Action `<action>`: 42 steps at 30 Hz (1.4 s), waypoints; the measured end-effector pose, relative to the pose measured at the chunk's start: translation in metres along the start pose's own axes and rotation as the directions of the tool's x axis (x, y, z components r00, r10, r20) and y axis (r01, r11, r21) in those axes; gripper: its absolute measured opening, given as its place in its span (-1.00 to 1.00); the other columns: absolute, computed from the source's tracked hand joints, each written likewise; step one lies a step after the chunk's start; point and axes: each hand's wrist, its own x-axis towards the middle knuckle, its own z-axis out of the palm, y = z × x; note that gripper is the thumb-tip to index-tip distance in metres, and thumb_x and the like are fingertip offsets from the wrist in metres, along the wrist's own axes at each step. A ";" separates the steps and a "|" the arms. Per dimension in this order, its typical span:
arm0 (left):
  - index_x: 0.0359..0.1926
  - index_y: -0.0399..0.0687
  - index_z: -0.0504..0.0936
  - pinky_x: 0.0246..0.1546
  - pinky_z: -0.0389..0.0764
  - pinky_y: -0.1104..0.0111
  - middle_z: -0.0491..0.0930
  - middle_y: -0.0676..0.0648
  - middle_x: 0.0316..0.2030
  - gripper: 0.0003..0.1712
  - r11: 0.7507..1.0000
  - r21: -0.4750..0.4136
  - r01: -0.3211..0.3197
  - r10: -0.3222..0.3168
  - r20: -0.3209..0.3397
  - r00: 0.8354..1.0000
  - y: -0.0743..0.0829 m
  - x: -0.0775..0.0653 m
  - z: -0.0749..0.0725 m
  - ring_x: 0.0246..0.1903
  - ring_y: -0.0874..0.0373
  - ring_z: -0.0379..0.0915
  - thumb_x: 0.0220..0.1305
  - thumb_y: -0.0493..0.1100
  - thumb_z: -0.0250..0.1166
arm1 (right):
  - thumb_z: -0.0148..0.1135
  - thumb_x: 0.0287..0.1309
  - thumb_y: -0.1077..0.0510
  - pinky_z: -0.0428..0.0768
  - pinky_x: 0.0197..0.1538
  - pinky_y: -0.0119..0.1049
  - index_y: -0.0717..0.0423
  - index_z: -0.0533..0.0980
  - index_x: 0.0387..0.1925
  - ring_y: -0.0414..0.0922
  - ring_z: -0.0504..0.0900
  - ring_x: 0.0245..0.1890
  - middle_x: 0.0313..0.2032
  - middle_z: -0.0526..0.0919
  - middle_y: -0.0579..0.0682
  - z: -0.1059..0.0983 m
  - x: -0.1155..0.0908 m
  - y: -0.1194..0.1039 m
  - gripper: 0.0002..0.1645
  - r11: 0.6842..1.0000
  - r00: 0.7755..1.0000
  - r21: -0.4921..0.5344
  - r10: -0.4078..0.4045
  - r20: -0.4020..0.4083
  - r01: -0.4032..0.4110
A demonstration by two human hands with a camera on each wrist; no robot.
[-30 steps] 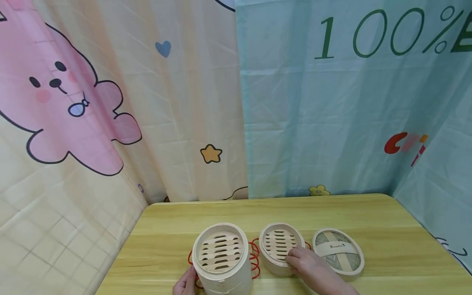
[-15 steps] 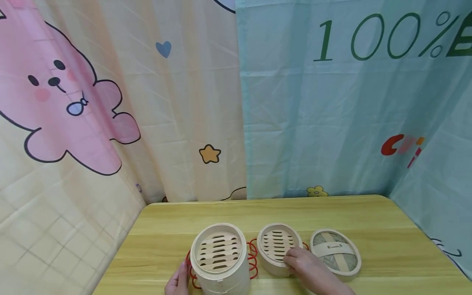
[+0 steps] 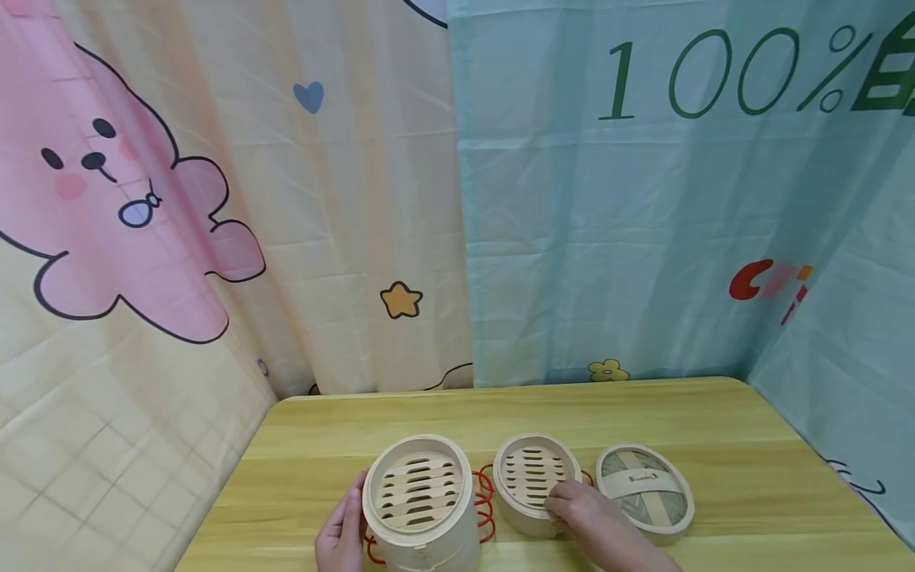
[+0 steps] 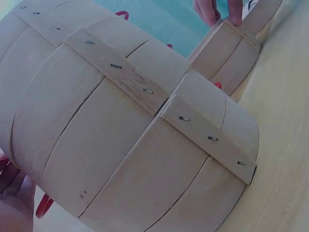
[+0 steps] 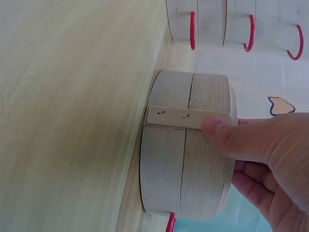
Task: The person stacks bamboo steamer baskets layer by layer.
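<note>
In the head view a tall stack of bamboo steamer baskets (image 3: 422, 496) with a slatted top stands on the table at centre. My left hand (image 3: 341, 528) lies against its left side near the red cord loops, fingers fairly straight. In the left wrist view the stack's stapled wall fills most of the picture, hiding much of that hand. To the right sits a smaller, low bamboo steamer basket (image 3: 536, 477). My right hand (image 3: 589, 516) pinches its near rim; in the right wrist view the thumb presses the outer wall over a stapled strip, fingers behind the rim.
A round woven steamer lid (image 3: 646, 488) with a pale band lies right of the small basket. Red cord loops (image 3: 486, 504) stick out between stack and small basket. The wooden table (image 3: 429, 409) ends at printed curtains (image 3: 386, 199) behind and at the sides.
My left hand has moved up along the stack's left side, away from its lower position. My right hand stays at the small basket's rim. The whole view has shifted slightly.
</note>
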 end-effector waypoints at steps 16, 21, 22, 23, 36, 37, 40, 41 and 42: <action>-0.06 -0.42 0.41 -0.19 0.39 0.37 0.49 -0.11 -0.15 -0.59 1.000 0.014 -0.012 0.012 -0.003 1.000 0.007 -0.003 0.002 -0.13 0.09 0.38 0.12 -0.20 0.12 | 0.35 -0.42 0.23 0.45 -0.33 -0.41 0.05 0.50 -0.47 -0.27 0.40 -0.38 -0.43 0.42 -0.20 0.003 -0.002 0.000 -0.70 1.000 1.000 0.031 0.005 0.010 -0.006; -0.06 -0.42 0.40 -0.20 0.40 0.37 0.49 -0.13 -0.16 -0.60 1.000 -0.007 0.007 -0.007 -0.023 1.000 0.005 -0.002 0.003 -0.14 0.09 0.39 0.11 -0.22 0.12 | 0.31 -0.39 0.25 0.45 -0.35 -0.40 0.04 0.48 -0.47 -0.25 0.39 -0.40 -0.45 0.41 -0.19 0.004 0.000 0.000 -0.73 1.000 1.000 0.010 -0.011 0.009 0.010; -0.06 -0.43 0.40 -0.20 0.40 0.37 0.49 -0.14 -0.15 -0.60 1.000 -0.008 0.003 -0.004 -0.024 1.000 0.004 -0.002 0.003 -0.14 0.08 0.39 0.12 -0.22 0.11 | 0.30 -0.38 0.26 0.44 -0.36 -0.40 0.04 0.48 -0.48 -0.25 0.39 -0.40 -0.45 0.40 -0.19 0.004 0.000 0.000 -0.74 1.000 1.000 0.006 -0.015 0.004 0.015; -0.05 -0.43 0.39 -0.20 0.40 0.36 0.48 -0.14 -0.15 -0.59 1.000 -0.006 0.002 -0.002 -0.021 1.000 0.004 -0.002 0.003 -0.13 0.08 0.38 0.12 -0.22 0.11 | 0.29 -0.38 0.28 0.44 -0.36 -0.40 0.04 0.47 -0.49 -0.25 0.39 -0.41 -0.46 0.40 -0.19 0.004 0.001 -0.001 -0.75 1.000 1.000 0.004 -0.019 -0.001 0.019; -0.06 -0.37 0.43 -0.22 0.42 0.36 0.48 -0.15 -0.14 -0.60 1.000 0.003 0.006 -0.006 -0.036 0.999 0.000 -0.001 0.002 -0.14 0.07 0.39 0.10 -0.19 0.13 | 0.35 -0.39 0.29 0.43 -0.42 -0.36 0.06 0.47 -0.48 -0.24 0.34 -0.47 -0.50 0.37 -0.18 -0.024 0.036 0.004 -0.71 0.997 0.997 -0.021 0.076 -0.013 -0.076; -0.06 -0.38 0.43 -0.22 0.42 0.36 0.48 -0.16 -0.14 -0.60 1.000 -0.001 0.005 -0.005 -0.035 0.999 0.000 -0.001 0.002 -0.14 0.07 0.39 0.11 -0.20 0.13 | 0.35 -0.38 0.29 0.43 -0.41 -0.36 0.07 0.48 -0.47 -0.24 0.35 -0.46 -0.49 0.38 -0.18 -0.029 0.041 0.005 -0.72 0.997 0.997 -0.023 0.077 -0.010 -0.077; -0.05 -0.39 0.41 -0.21 0.41 0.37 0.46 -0.17 -0.12 -0.60 1.000 0.007 -0.007 0.007 -0.027 1.000 -0.001 -0.001 0.002 -0.13 0.07 0.38 0.12 -0.20 0.11 | 0.34 -0.34 0.29 0.44 -0.40 -0.33 0.09 0.49 -0.46 -0.21 0.37 -0.45 -0.49 0.40 -0.15 -0.045 0.060 0.005 -0.74 0.997 0.997 -0.038 0.072 -0.005 -0.072; -0.05 -0.37 0.42 -0.22 0.41 0.37 0.47 -0.16 -0.12 -0.60 1.000 0.010 -0.004 0.005 -0.032 0.999 -0.001 -0.001 0.002 -0.13 0.08 0.38 0.11 -0.19 0.12 | 0.33 -0.33 0.28 0.45 -0.39 -0.31 0.09 0.49 -0.46 -0.20 0.38 -0.44 -0.48 0.41 -0.14 -0.051 0.066 0.005 -0.75 0.996 0.998 -0.048 0.069 0.000 -0.069; -0.06 -0.35 0.44 -0.22 0.41 0.37 0.47 -0.16 -0.13 -0.60 1.000 0.007 0.001 -0.001 -0.040 0.999 -0.001 -0.001 0.002 -0.13 0.08 0.38 0.10 -0.19 0.13 | 0.33 -0.32 0.28 0.45 -0.38 -0.30 0.09 0.49 -0.46 -0.18 0.38 -0.43 -0.47 0.41 -0.13 -0.056 0.073 0.004 -0.75 0.996 0.998 -0.058 0.067 0.006 -0.067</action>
